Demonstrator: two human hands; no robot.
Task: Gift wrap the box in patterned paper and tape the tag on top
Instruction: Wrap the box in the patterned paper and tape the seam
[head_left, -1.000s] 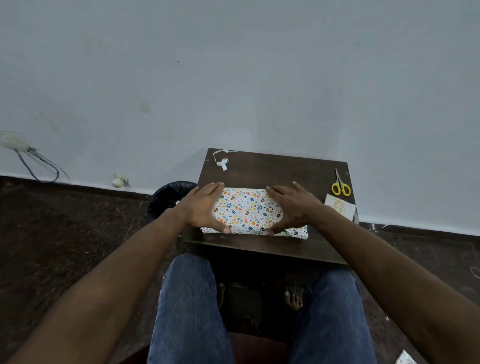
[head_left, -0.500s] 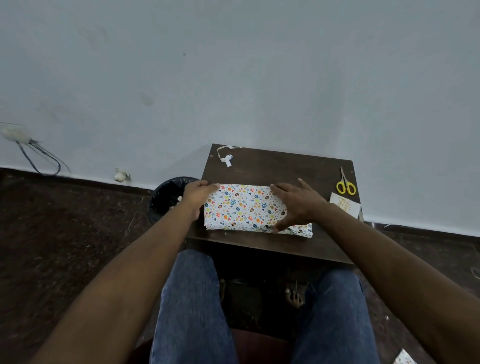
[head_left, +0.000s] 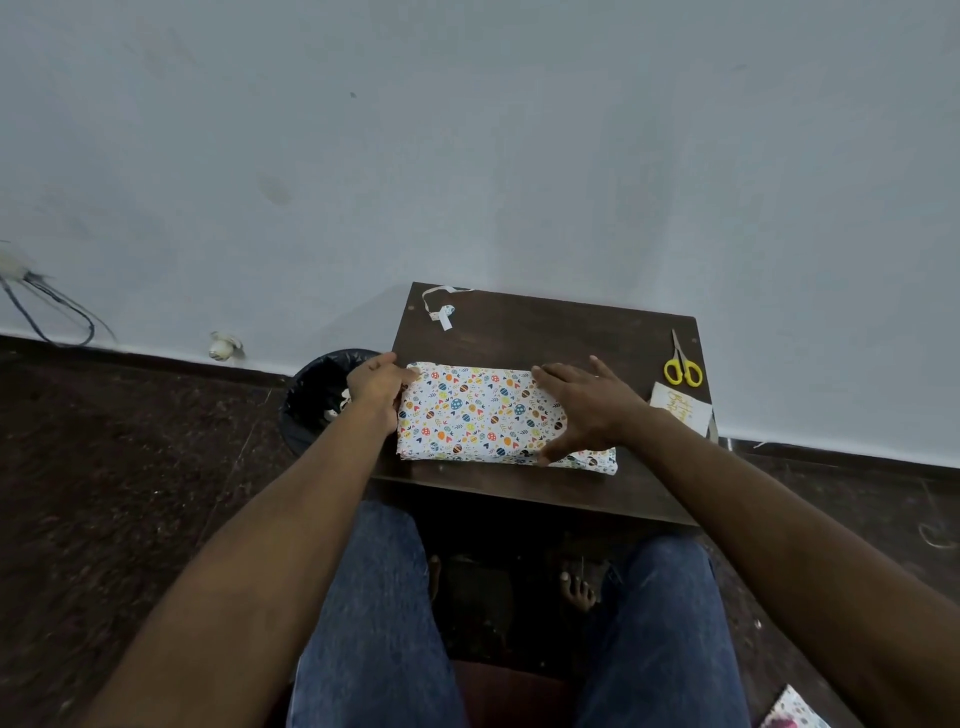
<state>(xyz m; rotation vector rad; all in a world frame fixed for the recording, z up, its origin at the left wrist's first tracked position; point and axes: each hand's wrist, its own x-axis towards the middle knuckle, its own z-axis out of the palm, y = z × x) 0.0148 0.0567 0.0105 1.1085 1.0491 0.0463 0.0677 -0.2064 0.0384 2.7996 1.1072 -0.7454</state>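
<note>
Right hand, fingers spread flat, presses the wrapped box on the table to steady it; left hand grips its left end, probably folding the flap (fingertips hidden). Beyond: one tag, one scissors, one paper scrap.

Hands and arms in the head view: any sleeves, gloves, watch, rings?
Both forearms are bare to the frame edge, with no sleeves in view. Left hand and right hand are ungloved; no watch, bracelet or ring shows. Blue jeans cover the legs below.
</note>
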